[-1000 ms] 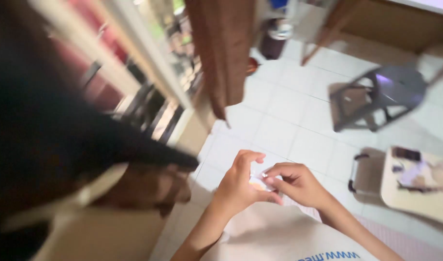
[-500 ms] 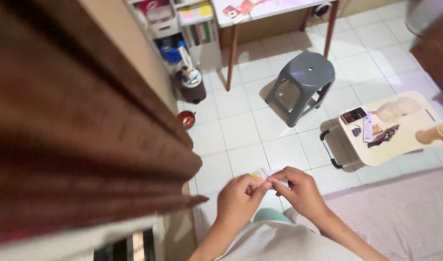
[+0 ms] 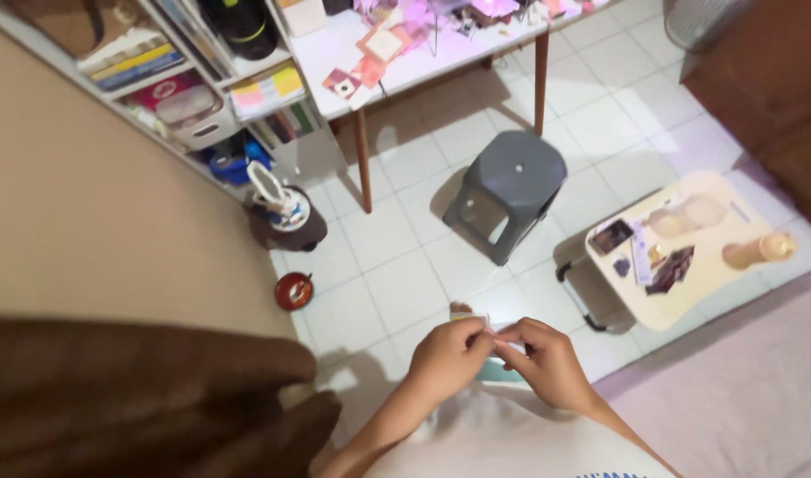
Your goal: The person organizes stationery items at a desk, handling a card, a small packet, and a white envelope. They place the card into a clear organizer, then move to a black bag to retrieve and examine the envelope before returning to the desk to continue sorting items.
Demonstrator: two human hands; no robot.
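My left hand (image 3: 449,356) and my right hand (image 3: 543,361) meet in front of my chest, fingertips pinched together on a small pale packet (image 3: 472,319) with a yellowish edge. Both hands grip it from opposite sides. The packet is mostly hidden by my fingers, so its contents cannot be made out. Below the hands lies my white shirt (image 3: 511,443).
A grey plastic stool (image 3: 508,181) stands on the white tiled floor. A low cream folding table (image 3: 688,257) with a phone and small items is at the right. A white desk (image 3: 405,53), shelves (image 3: 202,88), a dark bin (image 3: 286,221), a red bowl (image 3: 294,290) and a brown curtain (image 3: 140,398) surround.
The head view has swung from the window and curtain toward the room, so stool, desk and shelves now show fully. My hands stay pinched together on the small packet.
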